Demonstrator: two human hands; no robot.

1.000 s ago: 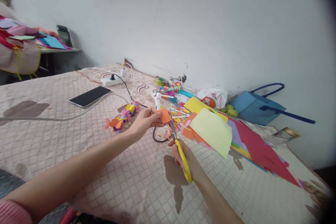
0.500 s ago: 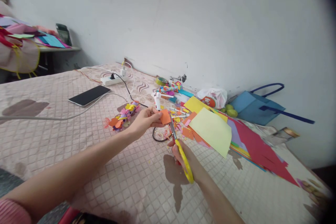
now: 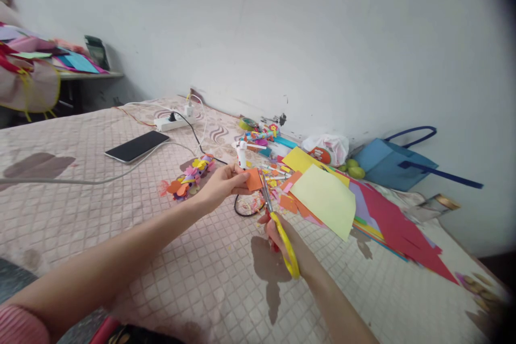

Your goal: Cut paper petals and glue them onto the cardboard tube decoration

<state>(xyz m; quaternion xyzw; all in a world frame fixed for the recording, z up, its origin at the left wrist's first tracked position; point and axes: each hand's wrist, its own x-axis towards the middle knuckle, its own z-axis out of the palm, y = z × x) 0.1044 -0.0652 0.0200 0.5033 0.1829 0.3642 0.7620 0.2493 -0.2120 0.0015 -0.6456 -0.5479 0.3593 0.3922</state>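
Note:
Between the fingertips of my left hand (image 3: 226, 184) is a small square of orange paper (image 3: 253, 179). My right hand (image 3: 282, 234) is wrapped round the handles of a pair of scissors (image 3: 287, 242), one loop yellow and the other red. Its metal blades point up and away, right at the paper's right edge; whether they touch it I cannot make out. Just behind my left hand stands a white glue gun (image 3: 241, 153). To the left of that hand lies a strip decorated with colourful paper flowers and petals (image 3: 189, 176).
Right of the scissors lie coloured paper sheets, with a pale yellow sheet (image 3: 324, 199) on top and a red sheet (image 3: 399, 223) beyond. Paper scraps surround the glue gun. A phone (image 3: 137, 146), a power strip (image 3: 174, 122) with cables and a blue bag (image 3: 393, 164) lie farther out.
My right hand and the scissors have shifted very slightly, the handles tilting a little to the right. My left hand keeps the orange paper in the same place.

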